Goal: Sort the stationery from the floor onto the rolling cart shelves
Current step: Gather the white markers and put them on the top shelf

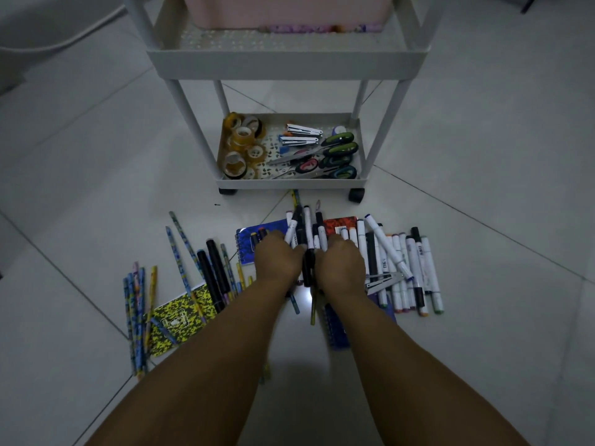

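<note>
Both hands, left hand (pixel 279 257) and right hand (pixel 340 264), fingers clamped on bundle of markers (pixel 306 235); marker lettering unreadable.

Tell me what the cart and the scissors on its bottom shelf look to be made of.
Cart: probably plastic or painted metal; matte off-white, perforated shelf floors, tubular legs. The dim light leaves it open.
Scissors: shiny grey blades, likely steel; handles look like moulded plastic in green, black and pink.

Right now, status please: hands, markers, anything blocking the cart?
Left hand and right hand shut on a marker bundle. Cart straight ahead. Nothing blocking.
</note>
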Tool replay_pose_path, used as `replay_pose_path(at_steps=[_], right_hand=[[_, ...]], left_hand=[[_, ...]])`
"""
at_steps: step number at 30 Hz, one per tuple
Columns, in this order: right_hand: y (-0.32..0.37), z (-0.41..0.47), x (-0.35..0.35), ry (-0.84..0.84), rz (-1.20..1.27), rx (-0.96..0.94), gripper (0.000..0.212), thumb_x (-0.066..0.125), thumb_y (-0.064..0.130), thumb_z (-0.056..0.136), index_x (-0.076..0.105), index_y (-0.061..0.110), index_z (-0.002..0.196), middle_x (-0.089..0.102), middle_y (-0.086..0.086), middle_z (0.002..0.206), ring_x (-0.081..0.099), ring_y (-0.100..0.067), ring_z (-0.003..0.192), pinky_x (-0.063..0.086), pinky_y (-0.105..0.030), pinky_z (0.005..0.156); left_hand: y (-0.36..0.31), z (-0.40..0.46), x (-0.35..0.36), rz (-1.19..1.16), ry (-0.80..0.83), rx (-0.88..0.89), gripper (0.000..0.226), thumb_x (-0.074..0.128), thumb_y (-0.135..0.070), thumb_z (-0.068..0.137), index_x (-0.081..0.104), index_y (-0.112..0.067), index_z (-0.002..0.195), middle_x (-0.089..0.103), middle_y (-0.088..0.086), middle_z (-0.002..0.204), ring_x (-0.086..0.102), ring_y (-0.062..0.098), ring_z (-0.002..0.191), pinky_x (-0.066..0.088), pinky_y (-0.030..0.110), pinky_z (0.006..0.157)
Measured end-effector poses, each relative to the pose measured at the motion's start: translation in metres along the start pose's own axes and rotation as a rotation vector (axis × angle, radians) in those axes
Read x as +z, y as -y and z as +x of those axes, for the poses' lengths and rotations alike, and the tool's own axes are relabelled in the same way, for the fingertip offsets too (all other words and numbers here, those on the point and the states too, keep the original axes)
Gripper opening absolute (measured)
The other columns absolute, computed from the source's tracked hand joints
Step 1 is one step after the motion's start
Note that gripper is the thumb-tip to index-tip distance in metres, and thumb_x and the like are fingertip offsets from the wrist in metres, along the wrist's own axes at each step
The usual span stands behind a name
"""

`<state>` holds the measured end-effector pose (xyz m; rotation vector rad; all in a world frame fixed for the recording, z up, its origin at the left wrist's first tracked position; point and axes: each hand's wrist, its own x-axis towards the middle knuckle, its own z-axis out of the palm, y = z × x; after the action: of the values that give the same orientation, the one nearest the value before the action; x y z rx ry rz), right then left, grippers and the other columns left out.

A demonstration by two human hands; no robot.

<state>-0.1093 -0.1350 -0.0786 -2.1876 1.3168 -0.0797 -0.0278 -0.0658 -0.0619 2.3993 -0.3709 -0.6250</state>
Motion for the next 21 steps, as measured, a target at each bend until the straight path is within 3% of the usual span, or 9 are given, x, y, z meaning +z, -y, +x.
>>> replay_pose_path(at_steps=[4, 8, 10, 13, 16, 19, 21], right_hand=[[-0.004, 0.001, -0.004, -0.035, 0.063, 0.034, 0.025, 0.055, 0.022, 0.093, 0.060, 0.002, 0.107, 0.066, -0.014, 0.098, 0.063, -0.027, 0.088, 0.049, -0.031, 0.069], [-0.006, 0.004, -0.015, -0.109, 0.131, 0.043, 0.019, 0.050, 0.019, 0.091, 0.061, 0.006, 0.100, 0.066, -0.010, 0.089, 0.062, -0.025, 0.078, 0.040, -0.026, 0.058], [-0.008, 0.005, -0.023, -0.152, 0.144, 0.059, 0.019, 0.050, 0.021, 0.091, 0.062, 0.010, 0.101, 0.066, -0.007, 0.089, 0.062, -0.024, 0.077, 0.040, -0.026, 0.058], [-0.020, 0.007, -0.035, -0.203, 0.147, 0.097, 0.024, 0.052, 0.024, 0.090, 0.063, 0.014, 0.109, 0.066, -0.006, 0.094, 0.064, -0.025, 0.082, 0.045, -0.027, 0.062], [-0.037, 0.009, -0.045, -0.266, 0.057, 0.129, 0.032, 0.053, 0.021, 0.085, 0.065, 0.011, 0.114, 0.062, -0.012, 0.102, 0.060, -0.030, 0.092, 0.051, -0.035, 0.070], [-0.054, 0.009, -0.051, -0.300, -0.083, 0.166, 0.028, 0.056, 0.020, 0.084, 0.068, 0.010, 0.106, 0.061, -0.011, 0.109, 0.052, -0.032, 0.104, 0.045, -0.042, 0.083], [-0.061, 0.010, -0.053, -0.273, -0.117, 0.196, 0.024, 0.056, 0.020, 0.085, 0.068, 0.013, 0.105, 0.063, -0.009, 0.109, 0.051, -0.032, 0.106, 0.041, -0.043, 0.086]], left_hand=[[-0.002, 0.002, 0.005, 0.089, 0.015, -0.012, 0.033, 0.078, -0.028, 0.077, 0.055, -0.006, 0.085, 0.051, 0.004, 0.078, 0.051, 0.020, 0.072, 0.039, 0.028, 0.059], [-0.002, 0.007, 0.005, 0.033, 0.048, -0.121, 0.029, 0.071, -0.016, 0.080, 0.047, -0.009, 0.067, 0.050, 0.005, 0.070, 0.052, 0.022, 0.068, 0.032, 0.026, 0.047], [-0.002, 0.008, 0.004, -0.028, 0.042, -0.162, 0.018, 0.062, -0.014, 0.083, 0.051, -0.006, 0.071, 0.053, 0.006, 0.071, 0.053, 0.022, 0.066, 0.031, 0.024, 0.045], [-0.004, 0.003, 0.004, 0.005, 0.022, -0.132, 0.023, 0.061, -0.022, 0.085, 0.051, -0.005, 0.074, 0.050, 0.005, 0.069, 0.050, 0.020, 0.062, 0.028, 0.024, 0.045], [-0.006, -0.002, 0.009, 0.090, 0.018, -0.072, 0.025, 0.065, -0.024, 0.086, 0.050, -0.006, 0.077, 0.050, 0.006, 0.073, 0.053, 0.025, 0.070, 0.029, 0.026, 0.045], [-0.007, -0.003, 0.012, 0.099, 0.036, -0.103, 0.026, 0.066, -0.026, 0.087, 0.055, -0.003, 0.087, 0.055, 0.009, 0.083, 0.058, 0.028, 0.081, 0.038, 0.028, 0.057], [-0.007, -0.003, 0.012, 0.084, 0.073, -0.130, 0.026, 0.066, -0.025, 0.087, 0.055, -0.002, 0.091, 0.057, 0.012, 0.085, 0.058, 0.027, 0.078, 0.037, 0.027, 0.055]])
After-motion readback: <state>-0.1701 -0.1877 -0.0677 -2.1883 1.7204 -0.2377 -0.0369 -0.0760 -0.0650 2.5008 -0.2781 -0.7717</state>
